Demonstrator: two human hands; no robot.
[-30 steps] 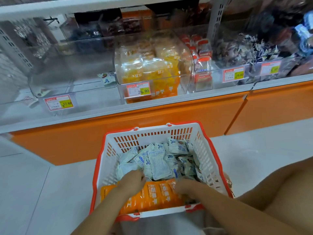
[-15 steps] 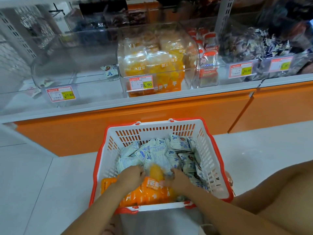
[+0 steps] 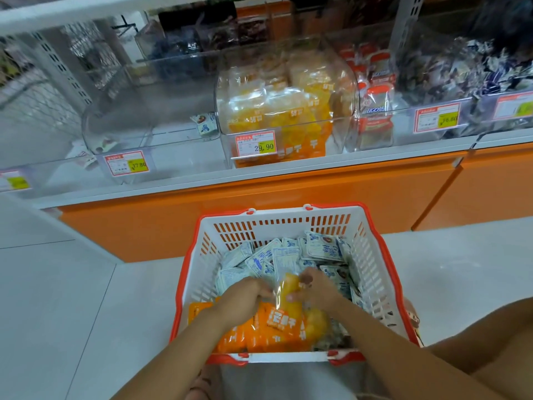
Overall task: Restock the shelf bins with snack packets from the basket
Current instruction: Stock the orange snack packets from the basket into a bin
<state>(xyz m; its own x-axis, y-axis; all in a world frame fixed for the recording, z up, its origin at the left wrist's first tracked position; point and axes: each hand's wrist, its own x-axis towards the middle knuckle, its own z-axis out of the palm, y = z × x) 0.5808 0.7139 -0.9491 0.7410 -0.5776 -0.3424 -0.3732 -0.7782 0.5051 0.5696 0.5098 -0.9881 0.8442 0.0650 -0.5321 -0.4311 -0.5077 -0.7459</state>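
Reaching into the basket (image 3: 372, 267), you have both hands on one orange packet (image 3: 289, 290) with a clear top. Left hand (image 3: 247, 296): fingers curled, gripping the packet's clear edge. Right hand (image 3: 315, 289): thumb and fingers pinching the yellow-orange part from the other side. The packet is lifted a little above the stack of orange packets (image 3: 269, 330) at the near end of the basket. Blue-and-white sachets (image 3: 284, 256) fill the far end.

The basket, white with a red rim, sits on pale floor tiles (image 3: 72, 284), just in front of the shelf's orange base (image 3: 161, 223).

On the shelf (image 3: 259, 176), straight ahead of you, a middle bin (image 3: 288, 90) of clear plastic holds matching orange packs behind a price tag (image 3: 255, 146) reading 29.90. The left bin (image 3: 121, 116) is nearly bare; one blue-and-white sachet (image 3: 206, 126) rests against its right wall. To the right, red-topped packs (image 3: 376, 108), then a bin of dark wrapped sweets (image 3: 461, 70).
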